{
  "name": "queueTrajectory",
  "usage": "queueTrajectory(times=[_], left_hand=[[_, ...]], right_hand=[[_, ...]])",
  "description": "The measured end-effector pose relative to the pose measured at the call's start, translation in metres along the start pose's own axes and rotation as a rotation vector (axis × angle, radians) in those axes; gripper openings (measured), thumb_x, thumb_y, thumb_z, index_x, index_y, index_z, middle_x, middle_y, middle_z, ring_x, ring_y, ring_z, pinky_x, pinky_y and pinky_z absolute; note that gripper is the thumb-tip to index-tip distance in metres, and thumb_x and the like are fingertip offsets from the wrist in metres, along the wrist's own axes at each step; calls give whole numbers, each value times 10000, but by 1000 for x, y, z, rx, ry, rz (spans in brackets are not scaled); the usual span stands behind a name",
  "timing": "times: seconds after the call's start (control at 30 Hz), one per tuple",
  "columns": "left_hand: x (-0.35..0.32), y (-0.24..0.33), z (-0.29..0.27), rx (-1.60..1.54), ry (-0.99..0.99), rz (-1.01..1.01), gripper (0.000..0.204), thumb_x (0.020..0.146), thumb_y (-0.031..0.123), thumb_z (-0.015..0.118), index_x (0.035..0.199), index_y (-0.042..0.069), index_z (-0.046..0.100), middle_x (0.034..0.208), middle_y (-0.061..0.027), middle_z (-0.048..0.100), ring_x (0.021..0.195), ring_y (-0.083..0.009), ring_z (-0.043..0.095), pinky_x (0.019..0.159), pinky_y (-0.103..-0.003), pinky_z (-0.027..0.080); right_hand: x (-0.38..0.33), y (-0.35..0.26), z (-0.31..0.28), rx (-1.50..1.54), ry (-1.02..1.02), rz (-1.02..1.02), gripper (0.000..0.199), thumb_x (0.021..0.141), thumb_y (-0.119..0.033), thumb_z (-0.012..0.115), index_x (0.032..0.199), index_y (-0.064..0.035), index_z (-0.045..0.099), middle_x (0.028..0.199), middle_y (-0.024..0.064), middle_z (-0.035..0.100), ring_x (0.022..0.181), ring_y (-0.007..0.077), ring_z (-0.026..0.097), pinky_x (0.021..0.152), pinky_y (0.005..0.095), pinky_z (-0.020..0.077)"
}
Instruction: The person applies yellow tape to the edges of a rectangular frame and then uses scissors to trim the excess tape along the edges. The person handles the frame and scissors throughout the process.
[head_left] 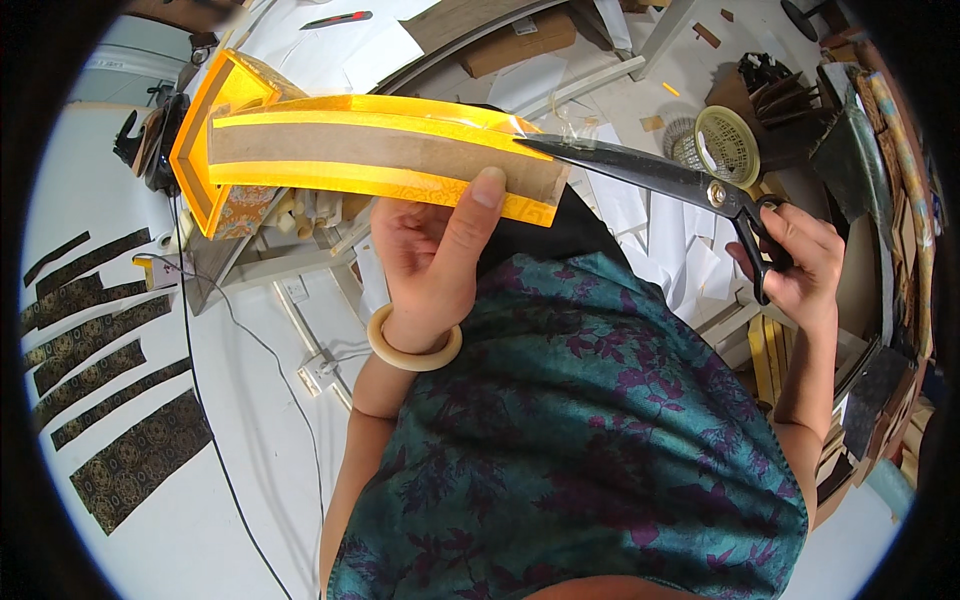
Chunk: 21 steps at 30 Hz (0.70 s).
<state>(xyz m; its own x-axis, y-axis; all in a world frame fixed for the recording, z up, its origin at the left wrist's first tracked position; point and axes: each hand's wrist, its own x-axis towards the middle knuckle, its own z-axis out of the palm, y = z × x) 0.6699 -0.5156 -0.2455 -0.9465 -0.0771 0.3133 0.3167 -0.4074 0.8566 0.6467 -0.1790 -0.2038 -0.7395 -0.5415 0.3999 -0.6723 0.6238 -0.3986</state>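
Observation:
My left hand (440, 240) grips a yellow-edged cardboard panel (370, 154), thumb on its face and fingers behind it. The panel has a bare grey-brown middle strip, with shiny yellow patterned cloth along its long edges. It meets a yellow open-framed box piece (190, 165) at the left; whether they are joined, I cannot tell. In my right hand (805, 255) are large black scissors (660, 172), fingers through the handles. Their blades look nearly closed, with the tips at the upper edge near the panel's right end. A clear film-like scrap (577, 128) shows just behind the blades.
Dark patterned strips (140, 460) lie on the white surface at the left, where a thin black cable (203, 420) runs. A red-and-black cutter (337, 19) lies on the far table. A yellowish basket (727, 146) and paper scraps (690, 262) are on the right; stacked sheets (885, 160) stand beyond.

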Motion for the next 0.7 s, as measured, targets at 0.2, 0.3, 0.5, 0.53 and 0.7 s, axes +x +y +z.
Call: queueTrajectory(times=[0.2, 0.3, 0.5, 0.53, 0.7], left_hand=[[2, 2, 9, -3, 37, 5, 210, 949, 38, 647, 1150, -17, 618, 1083, -64, 678, 978, -106, 623, 899, -241, 483], [0, 2, 8, 21, 6, 0, 218, 949, 32, 639, 1161, -13, 611, 1092, -62, 671, 988, -108, 617, 913, -249, 474], [-2, 0, 7, 14, -35, -11, 245, 947, 36, 632, 1186, -2, 595, 1135, -68, 658, 1035, -122, 604, 969, -273, 447], [-2, 0, 7, 23, -21, -11, 245, 946, 34, 634, 1185, -2, 597, 1136, -69, 658, 1036, -122, 604, 971, -273, 446], [-2, 1, 8, 5, -15, -6, 227, 947, 30, 637, 1170, -6, 613, 1109, -62, 665, 1003, -111, 607, 932, -256, 457]], right_hand=[[6, -5, 2, 23, -3, 31, 457, 618, -146, 904, 981, 31, 688, 699, 72, 578, 544, 152, 568, 489, 254, 439], [9, -6, 6, 38, 2, 29, 462, 618, -150, 904, 986, 29, 689, 700, 70, 577, 540, 152, 562, 489, 256, 439], [15, -5, 9, 33, -13, -8, 432, 642, -126, 881, 997, 30, 691, 672, 66, 565, 525, 155, 559, 480, 254, 424], [16, -4, 10, 31, -14, -18, 425, 648, -120, 875, 999, 31, 690, 665, 66, 562, 521, 156, 560, 477, 253, 422], [13, 0, 13, 43, 31, -61, 386, 666, -97, 848, 996, 39, 700, 644, 39, 500, 510, 125, 477, 457, 252, 353]])
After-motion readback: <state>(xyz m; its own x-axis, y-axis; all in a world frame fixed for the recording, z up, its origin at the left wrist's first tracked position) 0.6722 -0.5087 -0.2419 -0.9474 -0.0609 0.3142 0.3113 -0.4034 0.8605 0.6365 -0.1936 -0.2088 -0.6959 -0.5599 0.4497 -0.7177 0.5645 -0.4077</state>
